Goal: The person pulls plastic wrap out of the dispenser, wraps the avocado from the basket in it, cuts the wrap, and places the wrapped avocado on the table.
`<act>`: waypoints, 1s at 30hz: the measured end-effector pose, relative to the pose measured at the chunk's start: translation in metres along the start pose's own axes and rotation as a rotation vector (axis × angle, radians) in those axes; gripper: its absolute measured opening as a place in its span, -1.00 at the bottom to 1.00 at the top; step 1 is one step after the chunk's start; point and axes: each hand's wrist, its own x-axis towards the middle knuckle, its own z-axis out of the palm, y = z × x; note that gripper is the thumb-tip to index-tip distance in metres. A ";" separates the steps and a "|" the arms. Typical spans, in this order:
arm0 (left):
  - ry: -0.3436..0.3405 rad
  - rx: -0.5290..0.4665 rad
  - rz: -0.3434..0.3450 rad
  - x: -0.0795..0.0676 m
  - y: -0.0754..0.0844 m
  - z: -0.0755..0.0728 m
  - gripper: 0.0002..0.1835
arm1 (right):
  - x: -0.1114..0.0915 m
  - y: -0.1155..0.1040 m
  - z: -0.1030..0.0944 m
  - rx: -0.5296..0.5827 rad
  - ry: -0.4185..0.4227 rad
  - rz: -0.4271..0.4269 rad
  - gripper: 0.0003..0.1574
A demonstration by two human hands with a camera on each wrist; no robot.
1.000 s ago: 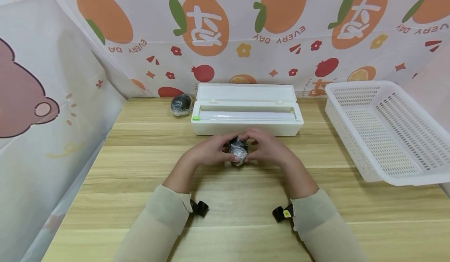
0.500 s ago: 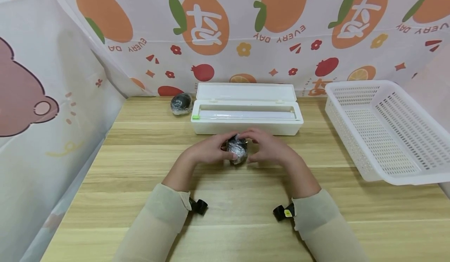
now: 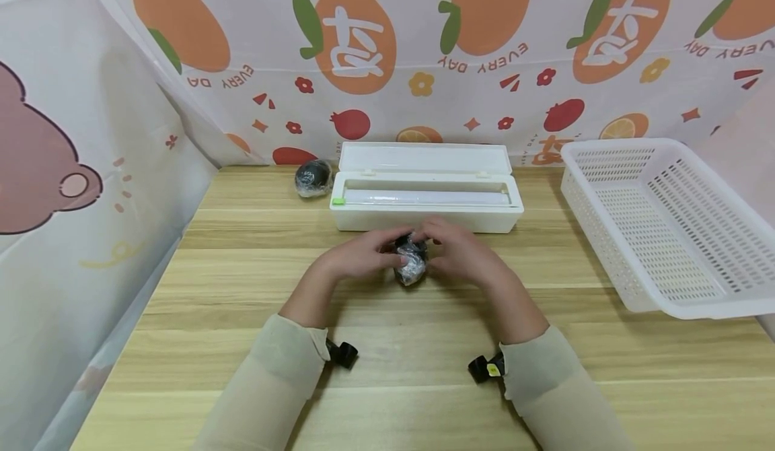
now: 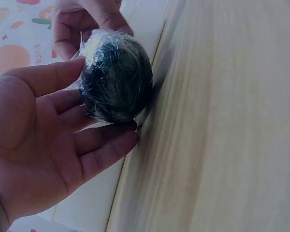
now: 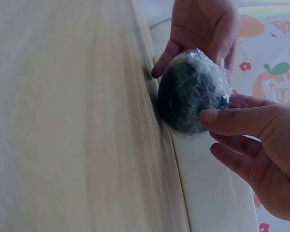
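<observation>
A dark, egg-shaped fruit that looks like an avocado [image 3: 412, 266], wrapped in crinkled cling film, is held between both hands in front of the white box. My left hand [image 3: 363, 254] grips it from the left, with the thumb on its near side and fingers under and behind it. From the right, my right hand [image 3: 463, 252] pinches it, and in the right wrist view the thumb [image 5: 227, 121] presses on the film. In the left wrist view the wrapped avocado [image 4: 117, 77] shows glossy and dark above the table.
Behind the hands stands an open white cling film box [image 3: 426, 221] with a roll [image 3: 424, 197] inside. A second wrapped dark fruit [image 3: 313, 178] sits left of it. A white perforated basket [image 3: 636, 269] stands at the right. A printed cloth [image 3: 387, 114] hangs behind the wooden table [image 3: 242, 289].
The right thumb, lifted off the near side half a second ago, has moved up and in against the wrapped fruit. The fruit has turned slightly; both hands stay in nearly the same place.
</observation>
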 end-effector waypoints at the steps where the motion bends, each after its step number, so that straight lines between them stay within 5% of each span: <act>1: 0.004 -0.004 -0.006 0.000 0.000 0.000 -0.34 | -0.001 0.001 -0.001 0.006 -0.011 0.021 -0.48; 10: 0.032 -0.016 -0.018 0.001 -0.001 0.002 -0.34 | 0.000 0.000 -0.004 0.048 -0.080 0.094 -0.26; 19: 0.050 0.022 0.011 0.002 -0.003 0.000 -0.41 | -0.001 0.003 -0.004 0.113 -0.041 0.111 -0.36; 30: 0.120 -0.063 0.020 0.006 -0.003 0.001 -0.58 | 0.000 0.004 -0.003 0.150 -0.051 0.122 -0.40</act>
